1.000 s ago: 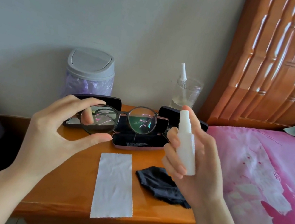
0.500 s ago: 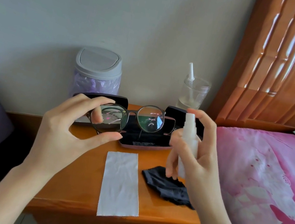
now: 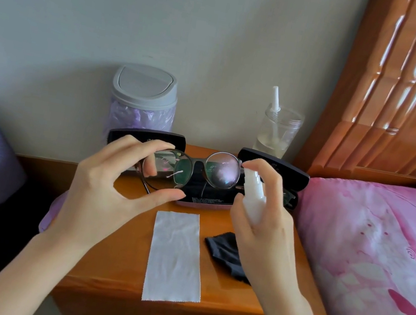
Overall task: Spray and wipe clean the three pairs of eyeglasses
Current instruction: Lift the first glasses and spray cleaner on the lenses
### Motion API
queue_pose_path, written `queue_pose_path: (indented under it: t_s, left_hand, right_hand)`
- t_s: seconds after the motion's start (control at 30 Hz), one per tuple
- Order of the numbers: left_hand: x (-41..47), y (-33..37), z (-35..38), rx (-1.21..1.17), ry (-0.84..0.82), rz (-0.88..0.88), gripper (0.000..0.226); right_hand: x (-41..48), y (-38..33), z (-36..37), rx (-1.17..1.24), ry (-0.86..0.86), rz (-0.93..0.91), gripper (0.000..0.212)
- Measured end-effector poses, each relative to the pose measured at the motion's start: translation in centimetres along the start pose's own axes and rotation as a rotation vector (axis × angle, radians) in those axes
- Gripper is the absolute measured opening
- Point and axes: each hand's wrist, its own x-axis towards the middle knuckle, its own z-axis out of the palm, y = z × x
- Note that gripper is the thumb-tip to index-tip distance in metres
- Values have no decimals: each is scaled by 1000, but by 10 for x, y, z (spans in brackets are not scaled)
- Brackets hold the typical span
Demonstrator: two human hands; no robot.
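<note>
Holding one eyeglasses pair (image 3: 222, 172), left hand (image 3: 107, 196); one spray bottle (image 3: 253, 197), right hand (image 3: 269, 236).

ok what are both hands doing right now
Left hand: holding the glasses by one lens.
Right hand: gripping the spray bottle.

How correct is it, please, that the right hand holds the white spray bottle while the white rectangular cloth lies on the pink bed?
No: the head view shows the white rectangular cloth on the wooden nightstand; the right hand holds the white plastic spray bottle.
</note>
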Motion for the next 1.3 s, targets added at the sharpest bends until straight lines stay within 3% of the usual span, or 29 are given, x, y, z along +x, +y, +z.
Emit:
queue_pose_path:
  t_s: [0.2,0.6,0.9,1.3]
  left_hand:
    - [-1,-1,2,3,5,0,55]
    - [-4,3,10,23,4,-5,50]
    - [-4,0,10,25,14,0,49]
    - [-5,-2,5,23,12,1,49]
  right_hand:
    - [-2,-4,-1,75,64,-75,52]
    - [-9,-31,17,15,-86,-197,56]
    - [-6,-25,9,82,44,-194,50]
    - [10,64,-65,-29,167,368,66]
